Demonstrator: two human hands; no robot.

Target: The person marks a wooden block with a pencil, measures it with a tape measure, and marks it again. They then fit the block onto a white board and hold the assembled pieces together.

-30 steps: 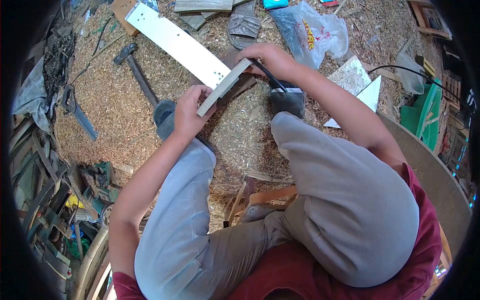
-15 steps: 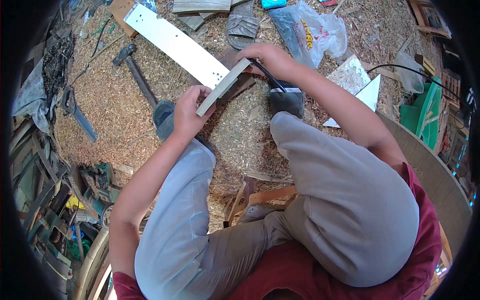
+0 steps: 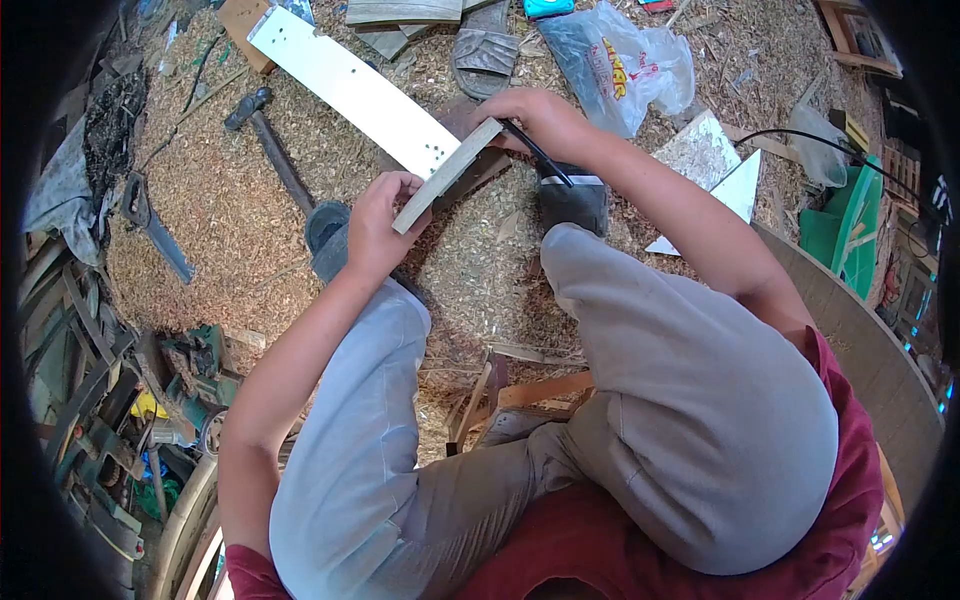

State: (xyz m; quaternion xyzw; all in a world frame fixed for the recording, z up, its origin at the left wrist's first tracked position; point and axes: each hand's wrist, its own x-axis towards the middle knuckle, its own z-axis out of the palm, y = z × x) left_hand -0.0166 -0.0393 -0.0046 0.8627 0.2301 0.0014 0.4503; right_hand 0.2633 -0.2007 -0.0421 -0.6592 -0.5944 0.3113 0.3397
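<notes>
A short, pale wooden board (image 3: pixel 448 177) is held up on edge between my two hands, slanting from lower left to upper right. My left hand (image 3: pixel 380 218) closes its fingers round the lower end. At the upper end, my right hand (image 3: pixel 535 118) is curled behind the board, its fingertips partly hidden. A slim black rod (image 3: pixel 540 155) sticks out from beneath my right hand toward my foot. Just beyond the board lies a long white panel (image 3: pixel 350 90) with small dark holes, its near end right behind the board.
A hammer (image 3: pixel 270 145) and a handsaw (image 3: pixel 157 228) lie on the shavings at left. A plastic bag (image 3: pixel 640 70) sits at upper right, above white board pieces (image 3: pixel 735 185). A green plastic object (image 3: pixel 848 220) stands farther right. Scrap wood (image 3: pixel 90 400) is piled at lower left.
</notes>
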